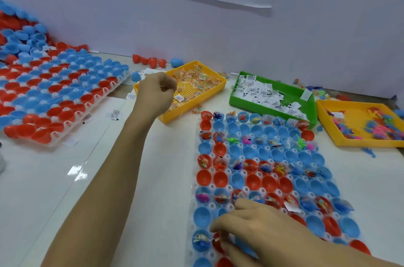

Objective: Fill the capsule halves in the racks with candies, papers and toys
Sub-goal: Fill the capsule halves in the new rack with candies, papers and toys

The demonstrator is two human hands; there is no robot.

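Note:
A white rack [229,173] of red and blue capsule halves lies in front of me; alternate rows hold candies, papers and toys. My right hand [260,229] rests low over its near rows, fingertips at a red half; whether it holds anything is hidden. My left hand [156,94] hovers, fingers curled, over the near-left end of a yellow candy tray [219,88]; a thin item shows at the fingertips, but what it is I cannot tell. A green tray of paper slips [271,96] and a yellow toy tray [360,126] lie behind the rack.
A second rack [54,96] of empty red and blue halves lies tilted at the left, with a heap of loose halves [19,32] behind it. Loose red and blue halves [153,61] sit by the white wall. Stray paper slips [115,113] dot the table.

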